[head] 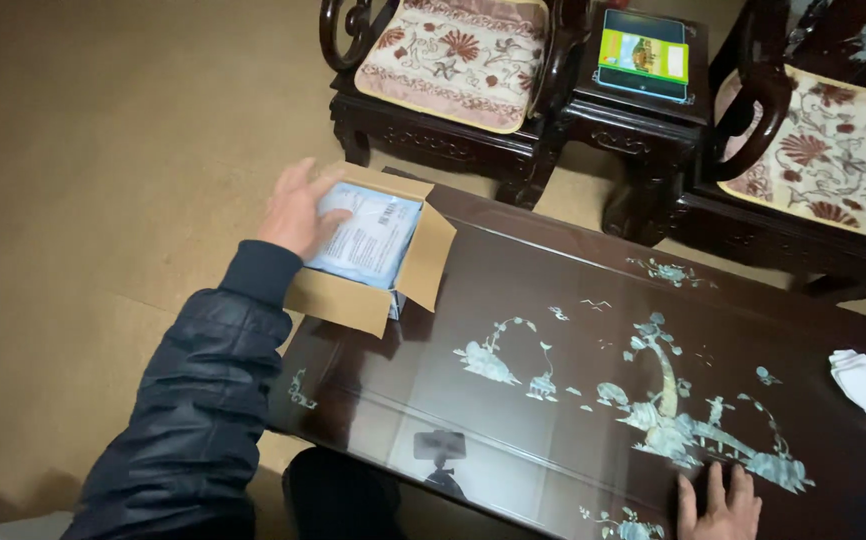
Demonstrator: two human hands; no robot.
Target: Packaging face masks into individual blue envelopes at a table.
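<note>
As seen from above, left to right:
Left hand (298, 210): fingers spread, resting on pale blue packet (371, 238).
Packet: inside open cardboard box (348, 298), at surface (513, 300) left corner.
Right hand (718, 505): flat, fingers apart, holding nothing, on near edge.

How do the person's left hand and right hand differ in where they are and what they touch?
The left hand reaches forward into the open cardboard box and rests on the light blue packet inside; the right hand lies flat on the dark inlaid table, near its front edge, touching nothing else. The left arm shows a dark padded sleeve; the right hand is cut off by the frame. Both hands are open.
</note>
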